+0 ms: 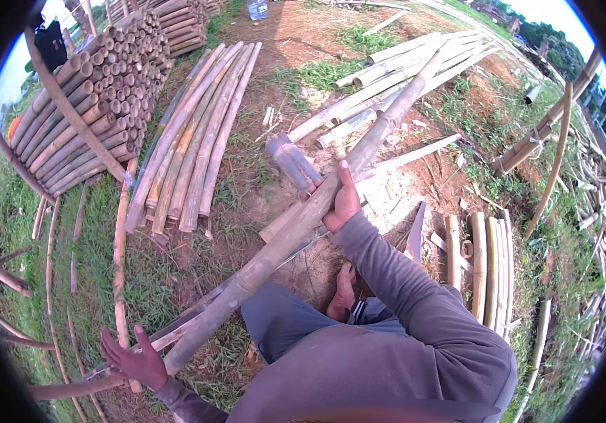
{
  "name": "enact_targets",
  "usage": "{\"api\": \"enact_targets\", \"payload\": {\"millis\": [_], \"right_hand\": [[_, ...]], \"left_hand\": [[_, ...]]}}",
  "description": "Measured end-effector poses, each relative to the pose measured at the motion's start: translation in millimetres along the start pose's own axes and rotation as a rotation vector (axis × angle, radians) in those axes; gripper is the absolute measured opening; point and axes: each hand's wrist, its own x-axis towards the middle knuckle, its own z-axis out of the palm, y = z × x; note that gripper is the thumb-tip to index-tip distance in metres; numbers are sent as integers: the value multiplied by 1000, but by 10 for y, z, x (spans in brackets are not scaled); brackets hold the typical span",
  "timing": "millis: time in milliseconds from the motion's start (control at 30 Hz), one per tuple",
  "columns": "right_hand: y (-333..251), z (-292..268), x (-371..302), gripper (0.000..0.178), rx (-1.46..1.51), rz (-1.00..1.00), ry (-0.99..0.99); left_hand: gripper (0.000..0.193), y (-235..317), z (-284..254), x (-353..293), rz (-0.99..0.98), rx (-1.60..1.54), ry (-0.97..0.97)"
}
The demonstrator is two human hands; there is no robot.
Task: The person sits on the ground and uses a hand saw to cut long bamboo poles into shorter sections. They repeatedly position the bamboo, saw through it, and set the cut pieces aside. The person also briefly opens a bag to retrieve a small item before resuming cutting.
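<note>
A long bamboo pole (246,278) runs slantwise across my front, from the lower left up to the far right. My right hand (345,201) is closed round its middle, thumb on top and fingertips showing at the far side. My left hand (132,359) is open beside the pole's near end, fingers spread and palm turned toward it; whether it touches the pole I cannot tell. A short, thick bamboo stub (292,162) with a notched end stands just beyond my right hand. Near my right forearm, a flat tapering piece like a saw blade (416,233) points upward.
Several cut poles (207,134) lie side by side at the left, before a large bamboo stack (98,106). More pale poles (401,67) lie at the far right, under the held pole's end. Short bamboo lengths (479,268) lie right of me. A propped pole frame (546,134) stands farther right.
</note>
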Motion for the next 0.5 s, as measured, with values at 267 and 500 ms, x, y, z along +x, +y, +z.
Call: {"api": "enact_targets", "payload": {"millis": [267, 500], "right_hand": [[71, -56, 300, 67, -106, 122, 55], [1313, -268, 806, 58, -221, 210, 27]], "left_hand": [[96, -2511, 688, -1588, -1006, -401, -663], [66, -3117, 606, -2781, -1445, -946, -376]]}}
